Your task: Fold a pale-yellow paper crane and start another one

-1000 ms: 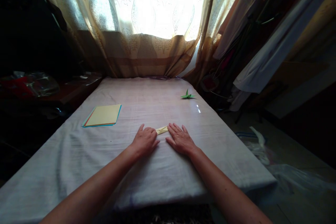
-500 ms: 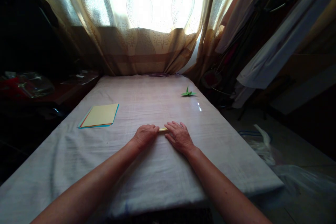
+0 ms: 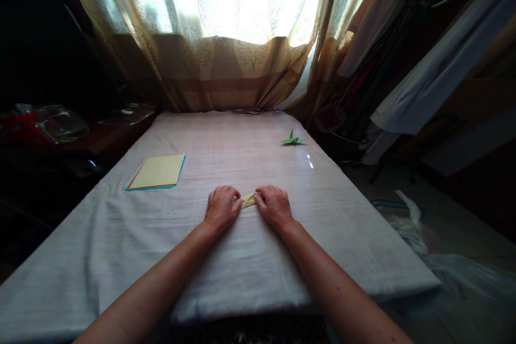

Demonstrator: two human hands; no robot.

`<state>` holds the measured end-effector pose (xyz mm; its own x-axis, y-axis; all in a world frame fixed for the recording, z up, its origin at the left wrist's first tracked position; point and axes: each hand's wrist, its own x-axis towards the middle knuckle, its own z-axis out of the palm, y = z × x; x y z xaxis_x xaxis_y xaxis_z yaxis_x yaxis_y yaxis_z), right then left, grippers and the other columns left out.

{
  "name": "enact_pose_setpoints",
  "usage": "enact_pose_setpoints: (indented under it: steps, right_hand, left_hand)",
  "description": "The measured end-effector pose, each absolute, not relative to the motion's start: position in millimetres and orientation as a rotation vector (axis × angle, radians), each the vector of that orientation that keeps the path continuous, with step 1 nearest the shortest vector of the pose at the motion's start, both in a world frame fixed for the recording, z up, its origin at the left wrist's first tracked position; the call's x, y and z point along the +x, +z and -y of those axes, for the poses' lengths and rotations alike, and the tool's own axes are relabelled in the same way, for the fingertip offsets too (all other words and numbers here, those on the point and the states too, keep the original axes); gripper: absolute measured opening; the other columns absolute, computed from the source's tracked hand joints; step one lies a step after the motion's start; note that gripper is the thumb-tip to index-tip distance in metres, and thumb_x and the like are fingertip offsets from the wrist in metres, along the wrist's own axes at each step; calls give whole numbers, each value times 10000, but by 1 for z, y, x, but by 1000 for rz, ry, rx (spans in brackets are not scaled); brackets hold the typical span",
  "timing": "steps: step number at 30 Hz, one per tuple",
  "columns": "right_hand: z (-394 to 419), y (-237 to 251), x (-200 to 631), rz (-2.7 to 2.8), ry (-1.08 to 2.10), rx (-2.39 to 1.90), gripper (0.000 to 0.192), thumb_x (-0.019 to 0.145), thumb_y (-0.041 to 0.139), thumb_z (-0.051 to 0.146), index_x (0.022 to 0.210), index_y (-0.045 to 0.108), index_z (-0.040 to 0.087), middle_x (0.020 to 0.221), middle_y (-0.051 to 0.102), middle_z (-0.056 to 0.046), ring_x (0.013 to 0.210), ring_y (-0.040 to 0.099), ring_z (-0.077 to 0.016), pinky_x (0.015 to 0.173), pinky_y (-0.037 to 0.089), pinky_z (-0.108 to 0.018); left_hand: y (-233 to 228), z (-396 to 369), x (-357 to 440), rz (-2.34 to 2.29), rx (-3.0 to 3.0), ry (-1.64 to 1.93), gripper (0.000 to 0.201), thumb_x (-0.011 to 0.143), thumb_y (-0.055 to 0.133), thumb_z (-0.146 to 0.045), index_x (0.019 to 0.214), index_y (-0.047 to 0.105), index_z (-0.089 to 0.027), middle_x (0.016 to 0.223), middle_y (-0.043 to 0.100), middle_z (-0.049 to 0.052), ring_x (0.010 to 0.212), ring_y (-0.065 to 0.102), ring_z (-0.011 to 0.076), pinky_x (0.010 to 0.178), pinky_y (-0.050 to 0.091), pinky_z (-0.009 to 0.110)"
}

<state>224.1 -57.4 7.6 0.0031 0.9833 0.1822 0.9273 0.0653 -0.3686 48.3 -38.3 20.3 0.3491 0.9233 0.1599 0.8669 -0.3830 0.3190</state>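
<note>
Right-hand fingers, spread over the folded yellow paper (image 3: 249, 201) half a second ago, are now curled in, and the paper shows a broader face between the hands. Left hand (image 3: 221, 207) and right hand (image 3: 274, 206) each appear to pinch one end between thumb and bent fingers, so the fold seems to be worked from both sides rather than pressed flat. It lies at the near middle of the desk (image 3: 226, 145), which is covered by a pale, creased cloth. Left of it rests a paper stack (image 3: 159, 171), yellow on top; far right stands a green folded figure (image 3: 293, 140). Beyond the far edge hangs a backlit curtain (image 3: 226, 78); clothes (image 3: 435, 75) hang at right.
</note>
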Motion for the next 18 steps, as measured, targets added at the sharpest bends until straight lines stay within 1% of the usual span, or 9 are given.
enact_pose_setpoints:
  steps: [2, 4, 6, 8, 13, 18]
  right_hand:
    - [61, 6, 220, 1971, 157, -1903, 343, 957, 424, 284, 1215, 639, 211, 1285, 624, -111, 1186, 542, -260, 1000, 375, -411]
    - [66, 4, 216, 2075, 117, -1819, 410, 974, 389, 285, 1343, 549, 204, 1437, 508, -103, 1337, 415, -256, 1101, 273, -438]
    - [70, 1, 213, 2256, 124, -1689, 464, 987, 368, 323, 1424, 462, 199, 1510, 419, -83, 1421, 302, -243, 1165, 150, -471]
    - [74, -1, 211, 2401, 188, -1619, 506, 993, 350, 384, 1457, 413, 193, 1532, 377, -79, 1443, 266, -241, 1179, 95, -504]
    - [74, -2, 216, 2447, 304, -1729, 594, 990, 304, 480, 1499, 333, 176, 1573, 267, -88, 1463, 223, -248, 1177, 115, -542]
    - [75, 0, 229, 2399, 288, -1846, 595, 985, 307, 479, 1503, 330, 185, 1576, 261, -92, 1466, 213, -252, 1175, 125, -539]
  left_hand:
    - [16, 40, 48, -1662, 2414, 502, 101, 880, 599, -271, 956, 646, -223, 1074, 671, 56, 1079, 557, 246, 939, 393, 388]
    - [12, 41, 48, -1674, 2406, 526, 87, 884, 594, -272, 954, 630, -234, 1081, 668, 49, 1090, 552, 240, 954, 384, 390]
    - [9, 40, 48, -1679, 2401, 542, 60, 889, 586, -270, 923, 622, -236, 1099, 664, 48, 1103, 549, 237, 966, 376, 392]
    - [7, 39, 47, -1680, 2396, 553, 46, 889, 583, -265, 898, 617, -236, 1127, 659, 48, 1115, 547, 235, 976, 371, 394]
    - [6, 39, 46, -1657, 2394, 573, 55, 886, 587, -251, 930, 616, -235, 1153, 657, 46, 1133, 548, 232, 990, 367, 401]
    - [6, 39, 45, -1630, 2401, 604, 67, 888, 590, -256, 924, 647, -252, 1166, 653, 35, 1155, 543, 230, 997, 362, 413]
